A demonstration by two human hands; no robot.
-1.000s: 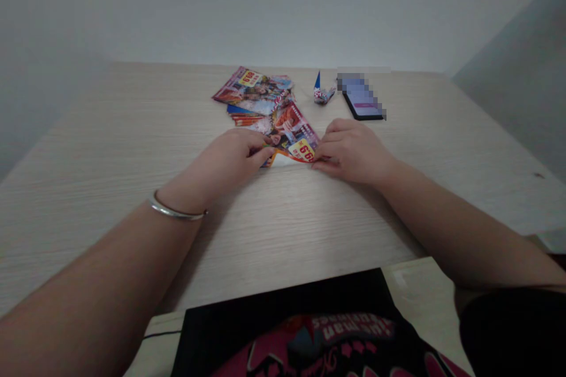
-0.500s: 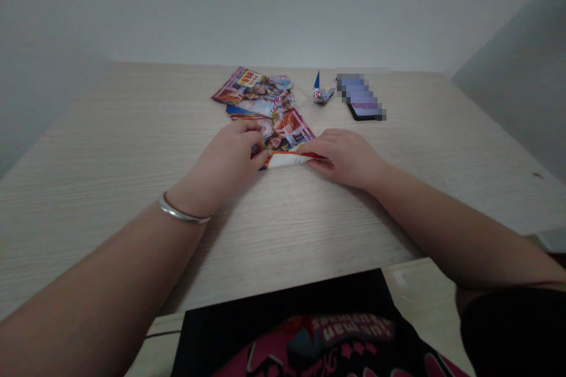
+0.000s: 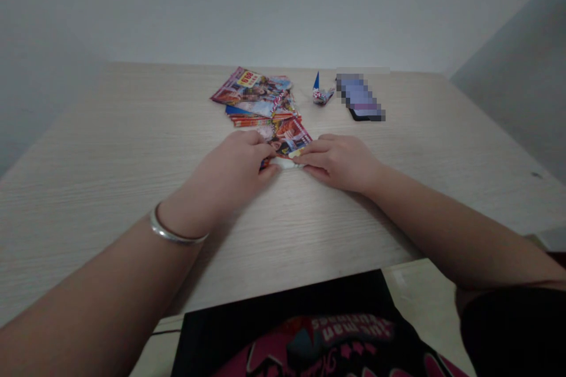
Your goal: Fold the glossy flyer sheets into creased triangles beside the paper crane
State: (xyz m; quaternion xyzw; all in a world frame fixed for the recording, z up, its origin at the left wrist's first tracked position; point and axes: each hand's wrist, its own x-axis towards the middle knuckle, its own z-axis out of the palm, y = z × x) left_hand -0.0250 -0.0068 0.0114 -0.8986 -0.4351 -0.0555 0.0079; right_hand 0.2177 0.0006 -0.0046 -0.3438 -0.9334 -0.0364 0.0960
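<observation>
A colourful printed sheet of paper [image 3: 288, 136] lies on the table between my hands, its near edge rolled or folded over to show a pale strip. My left hand [image 3: 241, 165] pinches the left end of that edge between thumb and fingers. At the right end, my right hand [image 3: 340, 159] grips the same edge, fingers on top and thumb beneath. Just beyond the sheet, a stack of similar printed papers [image 3: 254, 92] is fanned out. A small folded paper crane [image 3: 322, 94] with a blue point stands to the right of the stack.
A phone [image 3: 361, 97], partly blurred by pixels, lies at the back right of the pale wooden table [image 3: 110, 129]. The wall [image 3: 283, 6] rises behind the table. Dark clothing with pink print [image 3: 322, 336] shows at the near edge.
The sheet's near edge is pressed lower and its pale strip looks shorter and narrower. My left hand has moved slightly right and nearer; both hands are closer together along the edge.
</observation>
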